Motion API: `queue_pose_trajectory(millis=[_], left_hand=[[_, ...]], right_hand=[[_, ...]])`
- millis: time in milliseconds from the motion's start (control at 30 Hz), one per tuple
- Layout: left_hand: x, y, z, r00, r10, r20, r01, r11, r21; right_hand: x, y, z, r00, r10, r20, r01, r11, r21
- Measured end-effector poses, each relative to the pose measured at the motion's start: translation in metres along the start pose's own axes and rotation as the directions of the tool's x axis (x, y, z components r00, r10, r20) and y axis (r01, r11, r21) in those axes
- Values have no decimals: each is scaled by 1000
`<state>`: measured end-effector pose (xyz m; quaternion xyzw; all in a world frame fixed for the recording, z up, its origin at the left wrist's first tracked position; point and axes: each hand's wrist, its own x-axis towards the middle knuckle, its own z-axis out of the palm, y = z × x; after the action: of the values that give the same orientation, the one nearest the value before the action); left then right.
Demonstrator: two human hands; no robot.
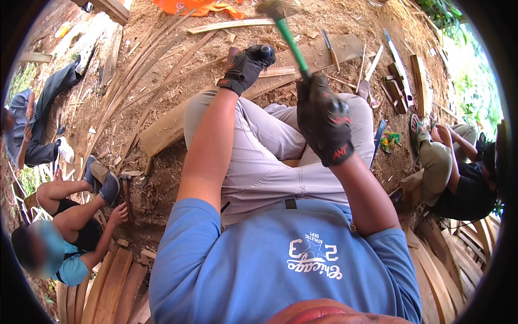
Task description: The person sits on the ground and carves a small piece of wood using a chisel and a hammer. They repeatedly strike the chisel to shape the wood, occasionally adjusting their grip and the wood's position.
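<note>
My right hand [325,121], in a black glove, is closed round the green handle of a hammer [291,46]. The hammer is raised at an angle, its head blurred near the top edge. My left hand [244,67], gloved too, is closed on a dark tool with a round bluish end [265,51]; the rest of that tool is hidden by my fingers. Below the left hand, a thin light strip of wood [278,72] lies on a long wooden plank [170,125], in front of my crossed legs.
A narrow wooden-handled tool [330,51] lies on the plank's right part. A long blade [398,65] and dark wood pieces [396,89] lie farther right. Wood shavings cover the ground. People sit at left [75,232] and right [456,173]. Orange cloth [197,6] lies ahead.
</note>
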<state>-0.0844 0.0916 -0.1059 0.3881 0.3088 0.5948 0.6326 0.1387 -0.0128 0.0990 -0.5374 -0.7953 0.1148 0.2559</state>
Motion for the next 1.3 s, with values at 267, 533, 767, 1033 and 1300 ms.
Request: queue_pose_trajectory(millis=[267,533,767,1033,1300], left_hand=[[-3,-18,-27,998,-57,-19,57,998,-41],[3,-7,-28,979,-106,175,188,803,-565],[-6,15,4,990,27,-137,56,822,567],[-4,15,-5,978,51,-202,29,927,374],[-12,51,-11,560,304,-770,590,506,629]], right_hand=[[14,-26,-44,983,-146,-112,143,989,-32],[-16,23,17,964,89,252,-79,996,-49],[-26,66,56,874,252,415,-264,964,-30],[-23,97,124,665,509,546,-489,850,-197],[-12,92,116,599,518,611,-424,852,-307]])
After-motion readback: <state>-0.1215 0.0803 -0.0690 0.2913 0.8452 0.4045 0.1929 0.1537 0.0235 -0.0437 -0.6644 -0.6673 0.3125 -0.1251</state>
